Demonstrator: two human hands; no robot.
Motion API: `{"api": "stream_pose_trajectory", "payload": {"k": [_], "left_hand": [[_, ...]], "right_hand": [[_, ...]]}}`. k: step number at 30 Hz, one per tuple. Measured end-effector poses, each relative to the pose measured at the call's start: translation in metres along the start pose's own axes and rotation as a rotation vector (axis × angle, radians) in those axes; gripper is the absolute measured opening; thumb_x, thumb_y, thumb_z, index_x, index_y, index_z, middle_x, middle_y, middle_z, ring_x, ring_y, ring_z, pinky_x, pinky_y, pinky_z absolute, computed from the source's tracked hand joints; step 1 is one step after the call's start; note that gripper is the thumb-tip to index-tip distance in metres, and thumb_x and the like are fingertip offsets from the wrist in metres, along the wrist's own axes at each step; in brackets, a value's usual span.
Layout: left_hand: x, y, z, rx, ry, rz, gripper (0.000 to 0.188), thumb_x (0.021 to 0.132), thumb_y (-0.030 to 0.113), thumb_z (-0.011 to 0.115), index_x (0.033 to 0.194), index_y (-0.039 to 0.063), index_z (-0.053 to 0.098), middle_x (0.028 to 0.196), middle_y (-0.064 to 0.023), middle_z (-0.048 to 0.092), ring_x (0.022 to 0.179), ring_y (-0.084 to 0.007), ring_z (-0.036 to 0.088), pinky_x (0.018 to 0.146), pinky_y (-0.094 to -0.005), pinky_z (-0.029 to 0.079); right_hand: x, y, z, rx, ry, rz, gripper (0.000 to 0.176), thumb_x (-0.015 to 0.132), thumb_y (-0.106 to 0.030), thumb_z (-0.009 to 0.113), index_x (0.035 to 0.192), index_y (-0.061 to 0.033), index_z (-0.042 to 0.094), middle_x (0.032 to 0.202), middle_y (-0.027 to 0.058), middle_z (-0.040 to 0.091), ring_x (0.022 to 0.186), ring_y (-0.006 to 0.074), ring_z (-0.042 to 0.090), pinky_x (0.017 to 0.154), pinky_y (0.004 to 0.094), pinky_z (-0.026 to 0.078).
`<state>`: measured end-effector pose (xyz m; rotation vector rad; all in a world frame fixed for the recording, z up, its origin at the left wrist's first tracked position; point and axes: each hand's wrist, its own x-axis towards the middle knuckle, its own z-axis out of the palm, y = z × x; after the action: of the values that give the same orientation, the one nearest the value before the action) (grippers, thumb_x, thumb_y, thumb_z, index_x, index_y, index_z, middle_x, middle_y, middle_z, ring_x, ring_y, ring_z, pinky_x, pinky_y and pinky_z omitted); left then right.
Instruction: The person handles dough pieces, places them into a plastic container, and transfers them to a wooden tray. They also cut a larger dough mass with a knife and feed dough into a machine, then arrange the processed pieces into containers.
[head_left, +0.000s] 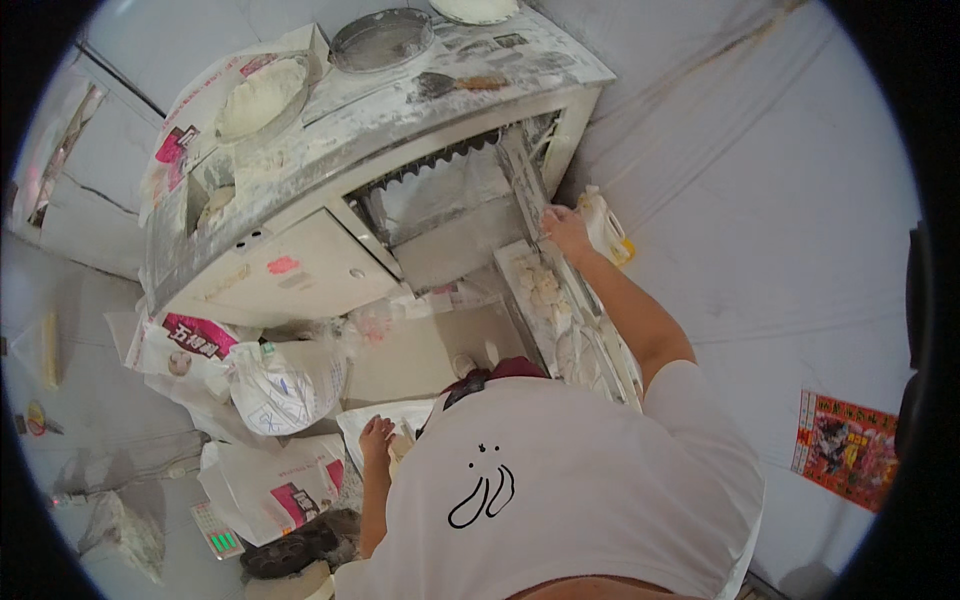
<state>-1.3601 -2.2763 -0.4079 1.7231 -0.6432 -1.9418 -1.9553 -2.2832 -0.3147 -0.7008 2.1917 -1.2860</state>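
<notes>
My right hand (564, 229) is stretched forward, its fingers curled on the edge of a long metal panel (525, 176) at the right of the counter's opening. Below it, a long narrow tray (517, 262) holds pale lumps that look like dough (544, 289) and clear plastic. My left hand (377, 439) is low at my side, fingers loosely bent and nothing seen in it, near a white plastic sheet or bag (360, 420). Between my hands, the floury steel counter (337, 161) has an open compartment (457, 195) with a dark scalloped edge above it.
On the counter are a basin of flour (262, 97), a round metal pan (381, 41) and a wooden-handled brush or scraper (480, 82). Printed flour sacks (199, 337) and a tied white bag (274, 390) stand at left. A white plastic jug (600, 221) stands beyond my right hand.
</notes>
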Motion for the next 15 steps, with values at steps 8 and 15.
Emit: {"api": "stream_pose_trajectory", "payload": {"k": [8,15], "left_hand": [[0.027,0.109,0.047,0.181,0.192,0.074,0.035,0.086,0.023,0.054,0.115,0.004,0.052,0.098,-0.0076,0.062,0.087,-0.0172,0.061,0.069,-0.0291,0.048],[0.017,0.060,0.025,0.127,0.327,-0.066,0.033,0.086,0.022,0.054,0.114,0.005,0.052,0.091,-0.0060,0.063,0.078,-0.0170,0.062,0.062,-0.0293,0.048]], "right_hand": [[0.175,-0.169,-0.031,-0.196,0.464,-0.424,0.038,0.088,-0.033,0.048,0.112,-0.0043,0.056,0.101,0.0174,0.058,0.092,0.0311,0.056,0.081,0.0375,0.042],[0.362,-0.271,0.013,0.002,0.160,-0.581,0.037,0.091,-0.036,0.043,0.116,-0.0116,0.057,0.113,0.0100,0.056,0.104,0.0232,0.052,0.089,0.0332,0.038]]}}
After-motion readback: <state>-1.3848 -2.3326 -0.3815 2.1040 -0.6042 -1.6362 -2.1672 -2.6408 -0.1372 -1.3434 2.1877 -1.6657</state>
